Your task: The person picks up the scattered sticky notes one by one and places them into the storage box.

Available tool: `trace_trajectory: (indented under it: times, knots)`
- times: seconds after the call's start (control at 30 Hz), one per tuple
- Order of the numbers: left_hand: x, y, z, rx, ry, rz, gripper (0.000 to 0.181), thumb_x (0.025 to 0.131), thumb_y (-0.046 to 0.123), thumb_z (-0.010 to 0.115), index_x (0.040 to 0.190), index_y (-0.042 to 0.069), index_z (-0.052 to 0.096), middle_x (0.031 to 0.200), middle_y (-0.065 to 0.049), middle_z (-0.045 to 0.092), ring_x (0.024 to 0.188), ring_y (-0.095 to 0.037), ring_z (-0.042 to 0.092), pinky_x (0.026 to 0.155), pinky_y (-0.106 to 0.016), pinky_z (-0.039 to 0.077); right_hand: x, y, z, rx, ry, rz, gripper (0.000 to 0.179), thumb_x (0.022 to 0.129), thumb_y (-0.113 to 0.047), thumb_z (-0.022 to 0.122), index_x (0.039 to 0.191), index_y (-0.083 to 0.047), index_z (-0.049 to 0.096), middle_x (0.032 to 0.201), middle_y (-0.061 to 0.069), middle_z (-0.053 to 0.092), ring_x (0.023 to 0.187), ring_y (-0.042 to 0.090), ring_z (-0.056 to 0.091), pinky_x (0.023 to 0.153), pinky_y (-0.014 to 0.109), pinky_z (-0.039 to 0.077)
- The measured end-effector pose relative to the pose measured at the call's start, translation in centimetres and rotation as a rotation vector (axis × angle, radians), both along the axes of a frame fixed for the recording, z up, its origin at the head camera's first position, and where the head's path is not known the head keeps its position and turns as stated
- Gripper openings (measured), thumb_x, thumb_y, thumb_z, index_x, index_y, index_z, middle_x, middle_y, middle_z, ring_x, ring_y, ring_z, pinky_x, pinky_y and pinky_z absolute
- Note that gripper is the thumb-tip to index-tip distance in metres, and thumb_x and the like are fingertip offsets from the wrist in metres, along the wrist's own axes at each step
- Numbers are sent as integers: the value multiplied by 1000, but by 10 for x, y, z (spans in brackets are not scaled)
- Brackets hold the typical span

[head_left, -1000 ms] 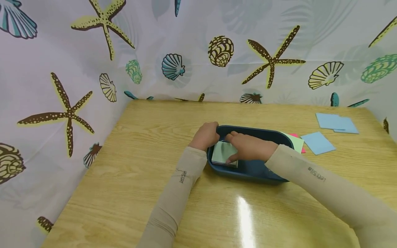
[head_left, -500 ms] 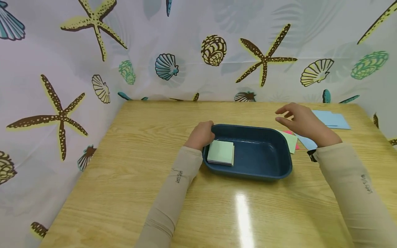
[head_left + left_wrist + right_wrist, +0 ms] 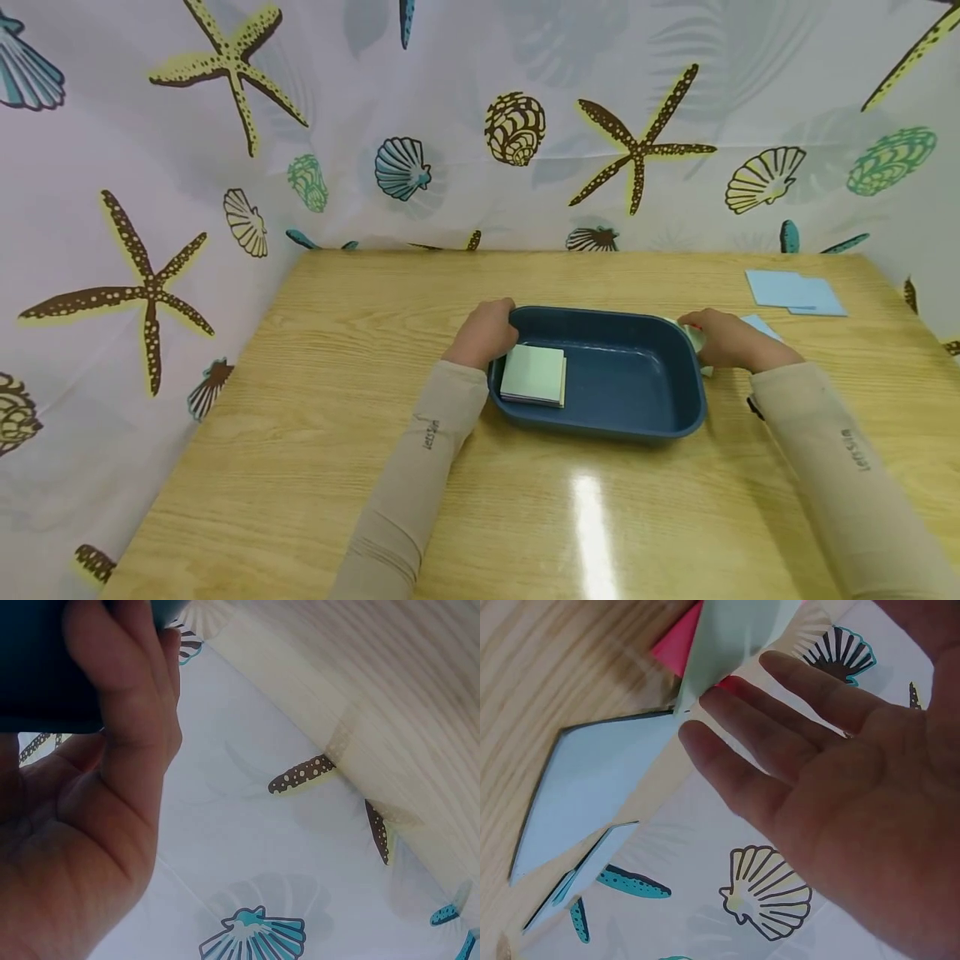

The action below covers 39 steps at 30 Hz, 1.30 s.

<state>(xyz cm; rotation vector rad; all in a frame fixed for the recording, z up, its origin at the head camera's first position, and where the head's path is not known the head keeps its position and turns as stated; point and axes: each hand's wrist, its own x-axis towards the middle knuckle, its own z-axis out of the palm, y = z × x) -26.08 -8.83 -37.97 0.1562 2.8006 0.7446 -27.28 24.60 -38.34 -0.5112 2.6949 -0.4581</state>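
My left hand (image 3: 482, 335) grips the left end of a dark blue plastic tray (image 3: 622, 385), its fingers curled over the rim. In the left wrist view, the tray's dark wall sits between thumb and fingers. Inside the tray's left end lies a stack of square paper notes (image 3: 532, 372), pale green on top. My right hand (image 3: 727, 340) is beyond the tray's right end, at some loose notes. The right wrist view shows its fingers extended, fingertips beside a pale green note (image 3: 731, 645) and a pink note (image 3: 677, 643). In the head view the hand partly hides these notes.
A blue note (image 3: 592, 776) lies just right of the green one, partly hidden by my right hand in the head view. Farther back right, two overlapping light blue notes (image 3: 783, 289) lie on the wooden table (image 3: 360, 333). A shell-patterned cloth (image 3: 450, 108) hangs behind.
My right hand has left the note stack in the tray, swung up and right, then come down at the green and pink notes. My left hand stays on the tray's rim.
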Motion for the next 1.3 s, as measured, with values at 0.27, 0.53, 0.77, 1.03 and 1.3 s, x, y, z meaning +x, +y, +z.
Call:
trace_trajectory:
  times: [0.27,0.53,0.77,1.03,1.3]
  knots:
    - [-1,2,5,-11,-15,7,46,94,4,52,140,5,48,137,-13,53,115,-24,55,98,-39,44,0,1,2,-22,50,-9,63,77,-4,73,127,18,43,118,41,47,99,49,51,77,53,46]
    - [-2,2,6,-19,-4,-6,45,95,5,52,140,4,48,136,-14,53,114,-25,55,97,-38,45,2,0,7,77,80,-42,65,83,-29,69,125,14,43,113,40,48,94,52,50,73,59,42]
    - [0,3,2,-18,-21,-1,46,95,6,52,141,5,47,137,-13,53,112,-24,56,96,-38,46,6,3,5,63,48,-55,65,83,-29,68,124,16,44,113,42,40,92,47,50,72,56,45]
    - [1,3,0,-3,-17,-4,46,95,4,51,141,4,46,137,-14,53,105,-24,57,92,-37,47,5,2,8,122,73,-52,68,82,-30,71,125,16,46,116,42,42,100,54,49,79,67,39]
    - [2,1,0,-16,-9,3,46,95,5,51,141,5,47,136,-13,54,101,-21,56,90,-36,48,5,9,16,88,123,-84,75,78,-35,75,123,17,43,111,39,43,87,44,54,76,60,45]
